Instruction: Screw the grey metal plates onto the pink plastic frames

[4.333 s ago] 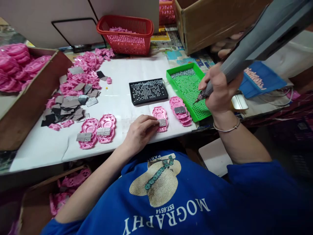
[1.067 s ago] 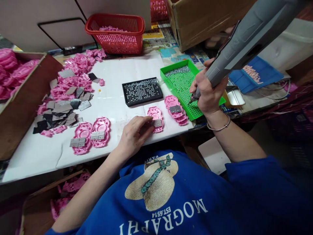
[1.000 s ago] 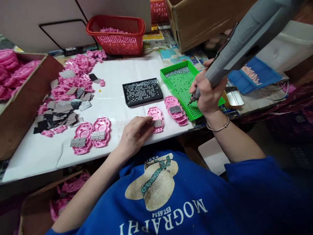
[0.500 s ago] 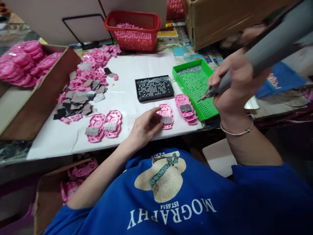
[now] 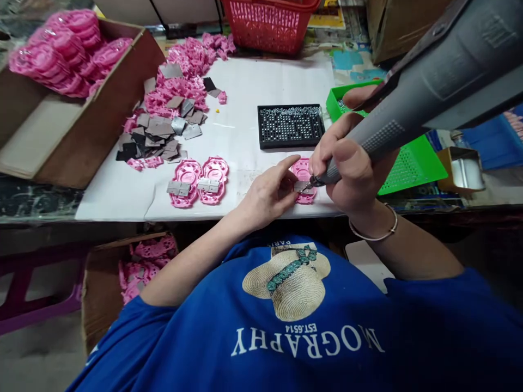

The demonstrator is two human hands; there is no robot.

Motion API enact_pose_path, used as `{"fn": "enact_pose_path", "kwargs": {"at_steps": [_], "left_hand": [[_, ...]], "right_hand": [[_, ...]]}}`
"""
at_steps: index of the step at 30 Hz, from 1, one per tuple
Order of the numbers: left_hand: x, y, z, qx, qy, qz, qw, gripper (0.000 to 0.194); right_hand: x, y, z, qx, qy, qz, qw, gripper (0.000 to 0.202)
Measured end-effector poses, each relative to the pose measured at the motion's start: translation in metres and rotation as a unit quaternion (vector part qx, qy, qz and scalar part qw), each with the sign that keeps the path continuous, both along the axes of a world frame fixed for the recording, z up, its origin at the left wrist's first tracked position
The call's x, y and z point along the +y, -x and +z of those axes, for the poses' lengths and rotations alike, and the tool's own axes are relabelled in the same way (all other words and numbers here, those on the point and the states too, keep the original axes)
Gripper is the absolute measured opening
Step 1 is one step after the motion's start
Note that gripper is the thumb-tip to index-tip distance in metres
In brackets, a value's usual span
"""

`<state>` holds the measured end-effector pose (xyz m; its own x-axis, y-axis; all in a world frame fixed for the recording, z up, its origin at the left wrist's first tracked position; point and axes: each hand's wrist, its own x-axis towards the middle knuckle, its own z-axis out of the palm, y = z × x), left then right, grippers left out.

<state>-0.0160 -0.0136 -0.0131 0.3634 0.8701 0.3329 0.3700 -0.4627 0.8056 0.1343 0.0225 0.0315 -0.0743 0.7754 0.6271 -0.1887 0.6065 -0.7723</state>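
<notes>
A grey electric screwdriver [image 5: 378, 133] is gripped in my right hand [image 5: 352, 175]. Its tip points down at a grey metal plate [image 5: 301, 187] lying across a pink plastic casing [image 5: 305, 198]. Whether the tip presses on a screw there is too small to tell. From the left side, my left hand [image 5: 267, 191] steadies that casing with bent fingers and thumb at its edge. To its left lie two more pink casings [image 5: 186, 173], each with a grey plate across it. Behind my hands stands a black tray [image 5: 291, 126] of small screws.
A green tray [image 5: 425, 158] sits partly behind my right hand. Grey plates [image 5: 159, 128] and small pink parts [image 5: 186, 60] are heaped at left, by a cardboard box [image 5: 118, 92] of pink casings. A red basket [image 5: 267, 24] stands at the back.
My right hand has brought the screwdriver down and left, from above the green tray to the pink casing. My left hand still holds the casing. The view has shifted.
</notes>
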Motion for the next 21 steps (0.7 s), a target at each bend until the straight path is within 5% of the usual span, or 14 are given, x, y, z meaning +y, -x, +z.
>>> {"fn": "enact_pose_path", "kwargs": {"at_steps": [21], "left_hand": [[0.0002, -0.0008, 0.0000, 0.000, -0.022, 0.003, 1.000, 0.040]], "right_hand": [[0.0013, 0.0053, -0.0001, 0.038, 0.005, 0.049, 0.998, 0.030]]}}
